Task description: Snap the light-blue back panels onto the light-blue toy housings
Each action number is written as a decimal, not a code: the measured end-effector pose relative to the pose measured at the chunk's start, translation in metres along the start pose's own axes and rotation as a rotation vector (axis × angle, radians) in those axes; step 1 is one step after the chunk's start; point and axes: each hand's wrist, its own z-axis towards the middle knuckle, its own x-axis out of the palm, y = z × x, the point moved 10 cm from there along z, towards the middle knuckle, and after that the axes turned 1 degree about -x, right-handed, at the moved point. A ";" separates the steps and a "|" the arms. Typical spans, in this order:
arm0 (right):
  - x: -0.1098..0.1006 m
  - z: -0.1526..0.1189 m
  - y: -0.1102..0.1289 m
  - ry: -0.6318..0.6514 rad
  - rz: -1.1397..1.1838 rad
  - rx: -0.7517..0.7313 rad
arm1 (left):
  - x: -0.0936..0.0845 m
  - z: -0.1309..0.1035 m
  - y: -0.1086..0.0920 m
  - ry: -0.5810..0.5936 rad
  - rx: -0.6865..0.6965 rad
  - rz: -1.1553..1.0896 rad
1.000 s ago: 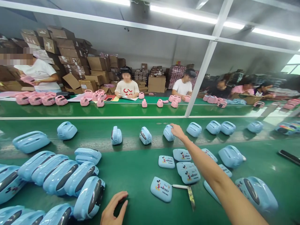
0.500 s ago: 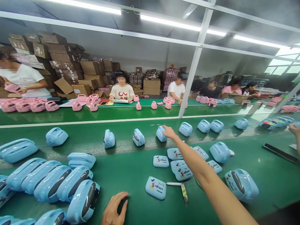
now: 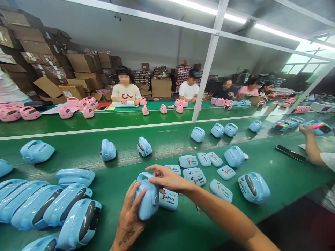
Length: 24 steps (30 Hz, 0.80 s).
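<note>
In front of me is a glossy light-blue plastic housing [image 3: 147, 205] with a carry handle on top, tilted slightly and lifted off the green table. My left hand [image 3: 132, 205] wraps round its left side, fingers on the shell. My right hand [image 3: 167, 178] is at the handle, its fingers bent over it; the thumb side is partly hidden. Right behind the housing lies a blue printed cover [image 3: 169, 199] with a cartoon mouse, partly covered. Several more such covers, among them one printed panel [image 3: 221, 190], are spread to the right under and beyond my right arm.
Several finished-looking blue housings [image 3: 75, 223] stand in a row at left. More blue housings [image 3: 144, 146] sit along the conveyor belt [image 3: 167, 137]. One housing [image 3: 253, 188] stands at right, near a black strip [image 3: 290, 153]. A co-worker's hand [image 3: 310, 134] is at far right.
My right hand has come back from the belt with a blue housing. My left hand has risen from the tabletop and now grips that housing. The view has turned rightward.
</note>
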 end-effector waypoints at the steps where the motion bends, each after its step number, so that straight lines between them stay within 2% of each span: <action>1: -0.001 -0.007 -0.006 -0.045 -0.007 0.006 | -0.003 -0.005 0.008 -0.025 -0.090 -0.058; 3: -0.012 -0.024 -0.020 -0.190 -0.204 0.017 | -0.012 -0.023 0.037 -0.122 -0.381 -0.207; 5: -0.014 -0.040 -0.037 -0.275 -0.526 0.052 | -0.018 -0.052 0.066 -0.245 -0.715 -0.420; 6: -0.008 -0.047 -0.048 -0.263 -0.669 0.084 | -0.018 -0.066 0.077 -0.306 -0.854 -0.553; 8: 0.006 -0.054 -0.071 -0.195 -0.828 0.142 | -0.014 -0.085 0.086 -0.410 -1.045 -0.835; 10: 0.012 -0.058 -0.085 -0.207 -0.775 0.159 | -0.011 -0.096 0.089 -0.527 -1.174 -1.054; 12: 0.009 -0.056 -0.091 -0.284 -0.467 0.141 | -0.011 -0.104 0.087 -0.650 -1.283 -1.157; 14: 0.011 -0.050 -0.098 -0.293 0.040 0.133 | -0.010 -0.105 0.082 -0.711 -1.338 -1.203; 16: 0.027 -0.041 -0.101 -0.230 0.532 0.153 | -0.008 -0.100 0.075 -0.686 -1.331 -1.226; 18: 0.043 -0.035 -0.097 -0.199 0.787 0.161 | -0.006 -0.092 0.066 -0.616 -1.291 -1.223; 20: 0.054 -0.031 -0.086 -0.218 0.751 0.101 | -0.004 -0.086 0.059 -0.539 -1.235 -1.199; 24: 0.071 -0.034 -0.047 -0.280 0.195 -0.075 | -0.002 -0.079 0.050 -0.470 -1.136 -1.159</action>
